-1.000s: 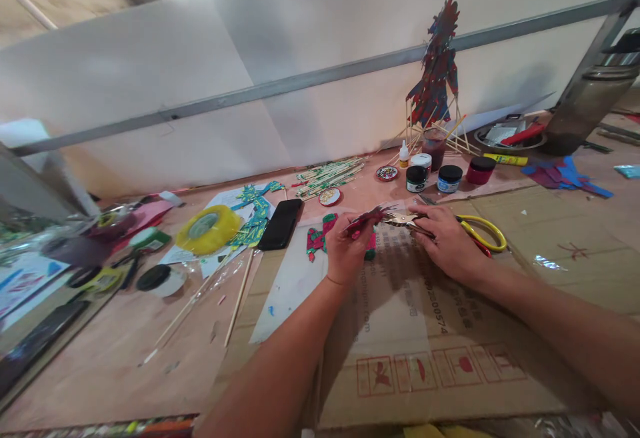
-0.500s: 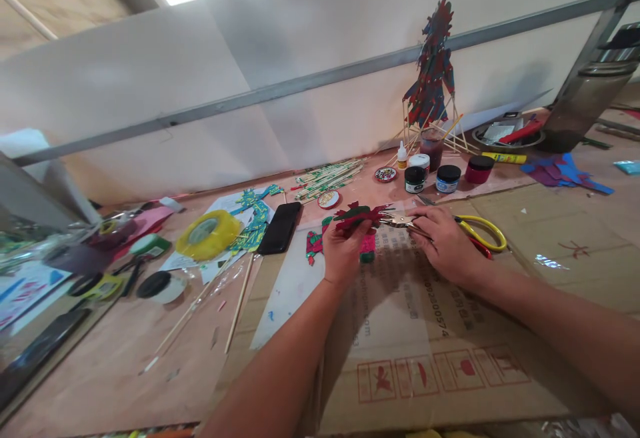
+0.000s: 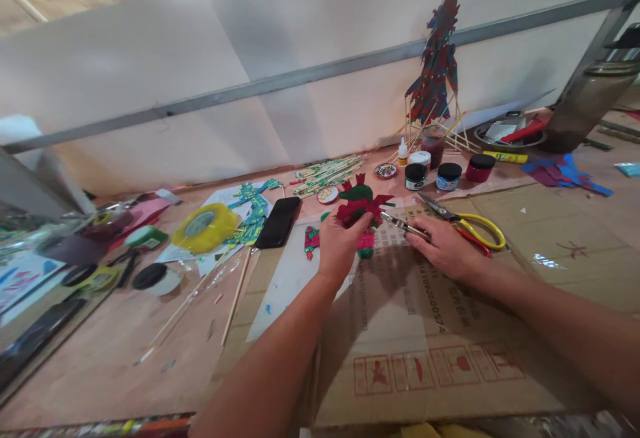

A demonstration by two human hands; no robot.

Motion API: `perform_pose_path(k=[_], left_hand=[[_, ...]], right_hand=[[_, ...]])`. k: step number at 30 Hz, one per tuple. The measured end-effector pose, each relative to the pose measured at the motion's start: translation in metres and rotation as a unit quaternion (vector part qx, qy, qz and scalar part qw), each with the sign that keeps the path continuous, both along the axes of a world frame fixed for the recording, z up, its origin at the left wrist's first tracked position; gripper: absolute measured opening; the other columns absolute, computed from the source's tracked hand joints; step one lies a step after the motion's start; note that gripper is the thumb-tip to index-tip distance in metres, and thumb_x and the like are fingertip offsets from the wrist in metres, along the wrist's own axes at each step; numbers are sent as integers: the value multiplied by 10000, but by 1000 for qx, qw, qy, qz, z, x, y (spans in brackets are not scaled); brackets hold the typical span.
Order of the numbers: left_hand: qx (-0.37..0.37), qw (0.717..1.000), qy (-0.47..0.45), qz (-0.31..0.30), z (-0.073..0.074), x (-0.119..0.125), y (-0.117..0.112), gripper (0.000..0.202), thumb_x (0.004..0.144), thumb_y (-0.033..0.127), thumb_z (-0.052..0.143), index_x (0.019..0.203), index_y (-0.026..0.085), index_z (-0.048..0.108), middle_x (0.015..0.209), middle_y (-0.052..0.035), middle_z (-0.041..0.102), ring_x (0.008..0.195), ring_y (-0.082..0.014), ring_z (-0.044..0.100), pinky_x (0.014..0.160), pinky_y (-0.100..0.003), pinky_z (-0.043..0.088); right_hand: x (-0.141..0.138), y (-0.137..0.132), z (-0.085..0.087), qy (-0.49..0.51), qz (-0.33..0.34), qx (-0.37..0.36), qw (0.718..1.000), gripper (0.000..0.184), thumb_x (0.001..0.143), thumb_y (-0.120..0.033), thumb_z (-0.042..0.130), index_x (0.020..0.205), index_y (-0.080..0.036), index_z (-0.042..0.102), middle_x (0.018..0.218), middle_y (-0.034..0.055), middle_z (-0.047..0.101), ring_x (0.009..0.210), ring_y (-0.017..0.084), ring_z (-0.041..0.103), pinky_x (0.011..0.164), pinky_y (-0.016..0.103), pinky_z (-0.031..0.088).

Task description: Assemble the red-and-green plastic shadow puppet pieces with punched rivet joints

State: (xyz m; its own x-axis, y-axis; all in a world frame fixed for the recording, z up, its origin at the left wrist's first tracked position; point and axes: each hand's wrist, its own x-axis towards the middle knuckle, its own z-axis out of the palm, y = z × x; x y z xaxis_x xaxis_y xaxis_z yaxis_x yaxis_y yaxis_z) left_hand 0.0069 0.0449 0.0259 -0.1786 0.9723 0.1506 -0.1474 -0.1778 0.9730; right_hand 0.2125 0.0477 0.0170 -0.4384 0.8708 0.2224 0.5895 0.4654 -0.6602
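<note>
Painted figure (image 3: 357, 203), red and green, is held up above the cardboard (image 3: 540, 311) in the left hand (image 3: 340, 248); the thumb lies over its near face in a narrow pinch, which leaves the right-hand edge bare, presumably to give the tool room. The right hand (image 3: 445, 245) is wrapped round the pliers (image 3: 400, 223); their tips point left and come to that edge, though whether they bite on it cannot be told. A second figure (image 3: 313, 241) lies partly hidden behind the left hand, on a clear sheet (image 3: 283, 288), likely laid to keep paint off the cardboard; scissors (image 3: 453, 216) lie just beyond the right hand, handles to the right, apparently so placed for easy reach. Three jars (image 3: 449, 177) with black lids stand behind the work, capped, probably against drying or spills; two shallow lids (image 3: 328, 195) of small bits lie face up, seemingly serving as trays; at the back a tall figure (image 3: 435, 71) is propped on thin sticks (image 3: 469, 133), likely to keep it upright and off the table.
</note>
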Motion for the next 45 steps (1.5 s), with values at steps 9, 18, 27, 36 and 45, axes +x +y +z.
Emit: perform_pose_path(k=[9,18,27,36,45], left_hand=[[-70,995,71,13,14,-3,-1,176,683,259,775,783,119,742,757,-85,767,584,-193,704,513,-271,570],[-68,997,46,-8,15,-3,3,65,667,166,744,721,130,732,721,-70,757,558,-161,681,497,-248,569],[-78,996,44,-21,16,-3,3,66,675,152,736,738,139,727,726,-68,755,608,-177,709,524,-246,579],[-69,996,51,-22,15,-4,3,78,681,187,751,741,142,731,745,-67,761,613,-181,711,538,-266,593],[-73,997,28,-24,15,-3,2,104,673,191,760,758,137,731,734,-64,761,609,-173,708,529,-247,581]], right_hand=[[4,4,1,116,32,-239,963,420,912,-578,480,874,-200,659,817,49,640,752,197,561,689,329,447],[1,5,17,158,41,-334,928,477,828,-684,586,958,-226,550,882,53,670,744,188,609,716,351,502],[0,6,15,112,57,-303,945,502,866,-676,516,926,-205,678,743,38,591,633,169,536,614,334,471],[-7,5,6,144,16,-324,935,527,821,-706,550,867,-185,615,665,-6,508,554,119,451,498,258,370],[-11,2,7,101,3,-266,959,533,854,-717,455,783,-198,552,591,-26,446,503,116,378,453,249,291]])
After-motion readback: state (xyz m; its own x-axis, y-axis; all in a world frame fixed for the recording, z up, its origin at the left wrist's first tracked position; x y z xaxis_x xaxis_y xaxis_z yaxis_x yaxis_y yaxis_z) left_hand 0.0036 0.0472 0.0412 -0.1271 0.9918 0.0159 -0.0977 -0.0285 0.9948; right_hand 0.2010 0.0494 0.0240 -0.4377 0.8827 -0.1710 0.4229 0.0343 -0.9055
